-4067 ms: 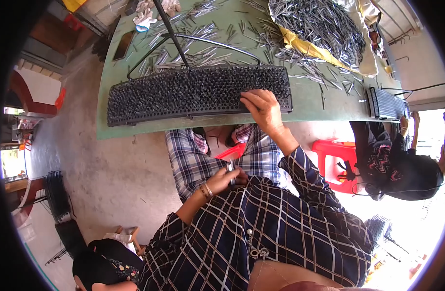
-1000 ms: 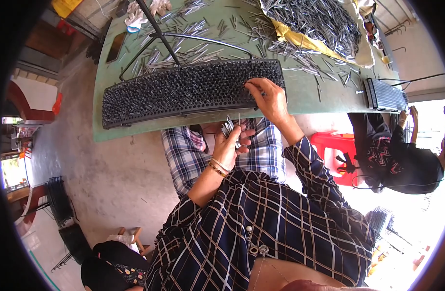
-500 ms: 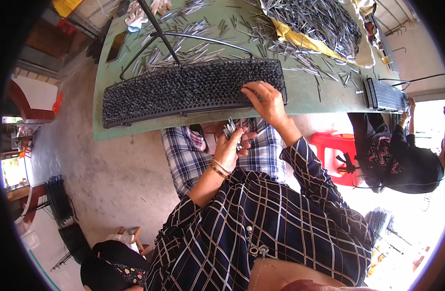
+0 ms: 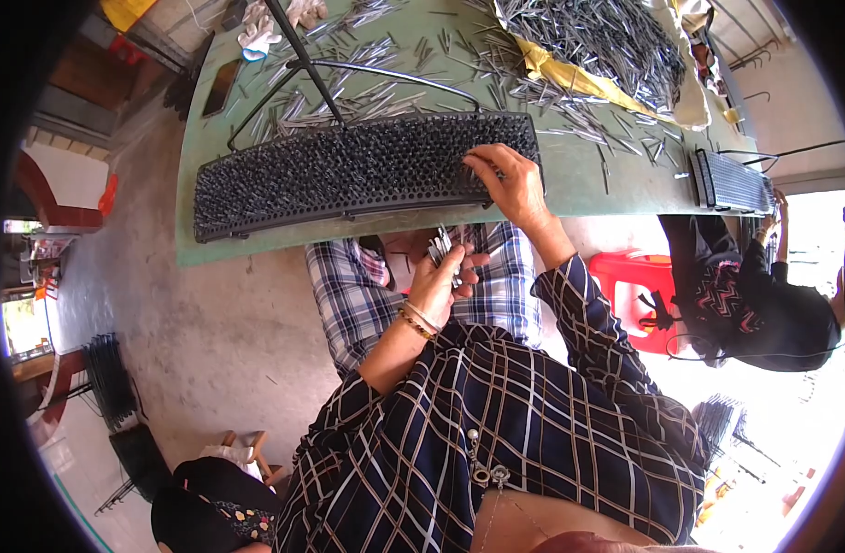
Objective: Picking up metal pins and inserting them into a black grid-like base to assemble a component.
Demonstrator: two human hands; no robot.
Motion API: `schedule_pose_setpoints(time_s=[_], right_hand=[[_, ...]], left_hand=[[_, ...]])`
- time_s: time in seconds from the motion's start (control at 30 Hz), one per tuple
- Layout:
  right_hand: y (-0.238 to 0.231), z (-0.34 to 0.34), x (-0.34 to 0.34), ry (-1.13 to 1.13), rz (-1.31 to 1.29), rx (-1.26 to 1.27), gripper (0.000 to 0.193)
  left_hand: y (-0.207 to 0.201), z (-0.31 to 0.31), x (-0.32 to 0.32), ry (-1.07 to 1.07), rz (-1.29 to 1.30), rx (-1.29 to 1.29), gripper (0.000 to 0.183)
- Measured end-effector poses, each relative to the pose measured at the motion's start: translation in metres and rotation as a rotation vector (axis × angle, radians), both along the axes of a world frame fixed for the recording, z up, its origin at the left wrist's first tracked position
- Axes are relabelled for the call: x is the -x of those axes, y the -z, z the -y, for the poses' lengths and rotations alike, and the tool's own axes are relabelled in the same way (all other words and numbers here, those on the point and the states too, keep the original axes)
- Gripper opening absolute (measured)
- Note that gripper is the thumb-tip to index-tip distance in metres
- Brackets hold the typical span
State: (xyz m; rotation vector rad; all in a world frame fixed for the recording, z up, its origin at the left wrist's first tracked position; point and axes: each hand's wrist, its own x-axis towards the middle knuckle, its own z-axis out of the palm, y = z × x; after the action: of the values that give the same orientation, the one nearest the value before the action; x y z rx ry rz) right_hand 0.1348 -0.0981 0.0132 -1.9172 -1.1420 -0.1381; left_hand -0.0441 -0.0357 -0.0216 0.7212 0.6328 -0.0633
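My left hand [image 4: 433, 288] is closed around a small bundle of short grey metal rods [image 4: 440, 245], held below the table's front edge. A long black perforated rack [image 4: 349, 180] lies along that edge, its many holes filled with short dark rods. Over the right part of the rack, my right hand [image 4: 518, 189] has thumb and fingertips pinched together at its surface. Whatever may be in that pinch is too small to make out.
Loose rods [image 4: 349, 106] are strewn over the green table [image 4: 570, 184]. A sack [image 4: 533, 60] piled with rods lies at the back right. A black frame rises behind the rack. At right, another person [image 4: 763, 295] works at a second rack [image 4: 731, 182], near a red stool [image 4: 625, 267].
My right hand has shifted slightly right on the rack, still pinched. My left hand keeps its rods and has barely moved.
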Motion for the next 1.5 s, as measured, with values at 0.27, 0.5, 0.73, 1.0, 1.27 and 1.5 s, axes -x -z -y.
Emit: schedule_pose_setpoints(time_s=[0.27, 0.5, 0.73, 1.0, 1.27, 1.5], right_hand=[[0.010, -0.001, 0.003, 0.042, 0.028, -0.055, 0.012], [0.013, 0.003, 0.005, -0.005, 0.093, -0.017, 0.014], [0.010, 0.001, 0.012, 0.076, 0.182, -0.085, 0.012], [0.015, 0.000, 0.014, 0.057, 0.133, -0.045, 0.012], [0.008, 0.000, 0.014, 0.114, 0.283, 0.023, 0.012], [0.007, 0.001, 0.015, 0.130, 0.340, 0.063, 0.010]], left_hand=[[0.002, 0.001, 0.000, 0.004, -0.005, 0.012, 0.022], [0.000, 0.000, 0.000, 0.002, 0.011, 0.018, 0.021], [-0.003, 0.001, -0.002, 0.014, -0.009, 0.028, 0.022], [-0.003, 0.001, -0.001, 0.014, -0.003, 0.029, 0.024], [0.001, 0.002, -0.001, 0.004, 0.028, 0.072, 0.023], [0.001, 0.003, -0.001, 0.032, 0.036, 0.053, 0.022]])
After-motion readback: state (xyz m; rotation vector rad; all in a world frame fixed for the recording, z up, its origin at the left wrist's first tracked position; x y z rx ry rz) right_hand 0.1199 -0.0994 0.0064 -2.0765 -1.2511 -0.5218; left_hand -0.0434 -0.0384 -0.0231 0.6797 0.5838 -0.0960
